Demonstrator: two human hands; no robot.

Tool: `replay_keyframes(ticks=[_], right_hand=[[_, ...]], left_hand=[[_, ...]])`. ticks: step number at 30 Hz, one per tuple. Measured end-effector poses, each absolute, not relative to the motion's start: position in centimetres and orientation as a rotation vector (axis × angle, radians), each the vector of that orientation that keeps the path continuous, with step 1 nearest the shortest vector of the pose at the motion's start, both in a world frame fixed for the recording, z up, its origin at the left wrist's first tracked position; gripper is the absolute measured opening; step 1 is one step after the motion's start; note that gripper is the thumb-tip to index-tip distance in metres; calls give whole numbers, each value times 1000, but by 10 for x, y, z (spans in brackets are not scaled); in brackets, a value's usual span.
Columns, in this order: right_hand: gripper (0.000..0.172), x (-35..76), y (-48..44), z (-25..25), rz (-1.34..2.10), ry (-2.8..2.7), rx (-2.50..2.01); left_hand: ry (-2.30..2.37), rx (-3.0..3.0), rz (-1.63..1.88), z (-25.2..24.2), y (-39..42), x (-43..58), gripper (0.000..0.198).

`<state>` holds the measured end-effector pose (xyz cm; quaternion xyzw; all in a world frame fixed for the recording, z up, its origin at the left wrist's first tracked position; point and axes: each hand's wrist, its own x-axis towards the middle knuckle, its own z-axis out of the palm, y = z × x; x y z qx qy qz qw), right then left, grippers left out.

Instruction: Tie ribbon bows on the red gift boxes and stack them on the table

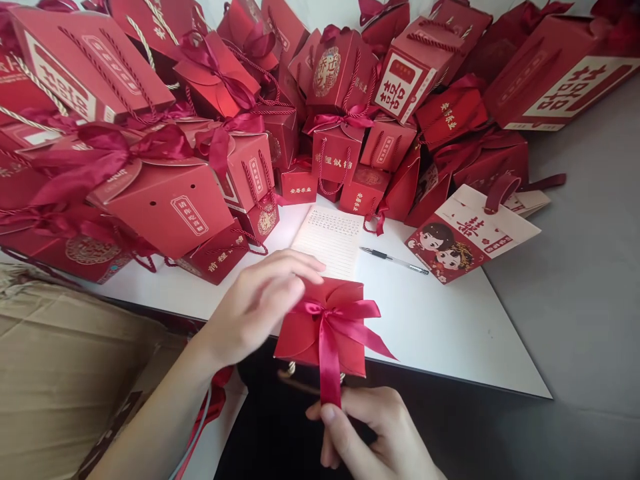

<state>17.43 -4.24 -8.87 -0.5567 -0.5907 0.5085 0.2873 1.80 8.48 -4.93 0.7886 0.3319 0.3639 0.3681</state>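
Just over table (453, 330) edge, ribboned box (303, 333)

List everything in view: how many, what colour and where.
red paper gift boxes and bags: many, too piled to count, red, across the table's back
white table: one, white, centre
lined paper sheet: one, cream, before the pile
slim pen: one, silver and black, right of the sheet
flat paper bag with cartoon couple: one, cream and red, right of the pen
brown cardboard box: one, brown, lower left
small red paper gift box: one, red, at the table's near edge
dark red satin ribbon: one, tied in a bow on that box
left hand: holds the box's upper left
right hand: fingers pinch the ribbon's hanging tail
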Motion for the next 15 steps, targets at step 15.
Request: replay_keyframes(ticks=[15], right_hand=[[53,150,-40,-96,1194,-1704,-1238]], left_hand=[[1090,2205,730,-52,63,36,7]])
